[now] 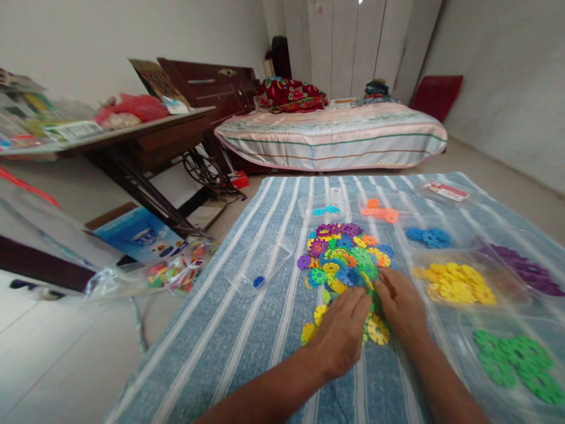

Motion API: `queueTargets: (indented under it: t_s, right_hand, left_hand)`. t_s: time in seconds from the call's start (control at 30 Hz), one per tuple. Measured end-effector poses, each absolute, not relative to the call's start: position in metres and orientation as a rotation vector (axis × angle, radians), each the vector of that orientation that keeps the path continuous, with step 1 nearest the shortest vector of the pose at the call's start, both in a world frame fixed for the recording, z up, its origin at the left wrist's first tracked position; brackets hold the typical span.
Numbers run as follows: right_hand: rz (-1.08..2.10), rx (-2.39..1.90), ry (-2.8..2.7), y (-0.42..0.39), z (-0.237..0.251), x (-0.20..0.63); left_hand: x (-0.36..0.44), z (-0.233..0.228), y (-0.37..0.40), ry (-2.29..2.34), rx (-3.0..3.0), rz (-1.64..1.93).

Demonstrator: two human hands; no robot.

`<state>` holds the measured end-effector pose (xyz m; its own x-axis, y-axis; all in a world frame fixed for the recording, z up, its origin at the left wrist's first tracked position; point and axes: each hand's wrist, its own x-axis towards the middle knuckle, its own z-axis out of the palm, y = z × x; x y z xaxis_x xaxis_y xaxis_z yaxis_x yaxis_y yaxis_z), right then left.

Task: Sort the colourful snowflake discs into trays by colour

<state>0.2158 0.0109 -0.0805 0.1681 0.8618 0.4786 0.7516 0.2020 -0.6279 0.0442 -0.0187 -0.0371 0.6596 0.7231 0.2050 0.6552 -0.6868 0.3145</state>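
Note:
A heap of mixed coloured plastic flower-shaped discs lies on a blue and white striped cloth. My left hand and my right hand rest palm down on the near edge of the heap, fingertips close together over green and yellow discs. Whether either hand holds a disc is hidden by the fingers. To the right stand clear containers with sorted discs: yellow, green, purple, blue and orange.
A clear container holding one blue disc sits left of the heap; another with two cyan discs lies behind it. A plastic bag of toys lies on the floor at left. A sewing table and a bed stand beyond.

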Motion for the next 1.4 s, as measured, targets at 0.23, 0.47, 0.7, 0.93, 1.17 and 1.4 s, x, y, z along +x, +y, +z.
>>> queueTargets:
  t_s: [0.23, 0.47, 0.7, 0.93, 1.17, 1.4]
  right_hand:
    - [0.166, -1.547, -1.597, 0.012, -0.083, 0.217]
    - [0.179, -1.555, -1.6, 0.012, -0.08, 0.217]
    - [0.155, -1.553, -1.584, 0.012, -0.082, 0.217]
    - [0.104, -1.55, -1.592, 0.012, -0.082, 0.217]
    - [0.079, -1.538, -1.585, 0.014, -0.086, 0.218]
    - [0.106, -1.557, -1.603, 0.012, -0.086, 0.219]
  left_hand:
    - [0.033, -0.032, -0.028, 0.868, 2.759, 0.425]
    - [0.001, -0.025, -0.023, 1.145, 2.62, 0.697]
    - [0.002, -0.019, -0.002, 1.606, 2.362, 0.414]
    - [0.012, -0.009, 0.007, 1.603, 2.136, 0.354]
    - [0.0, -0.014, 0.012, 1.513, 1.768, 0.585]
    - [-0.045, 0.03, 0.025, 1.65, 1.792, 0.632]
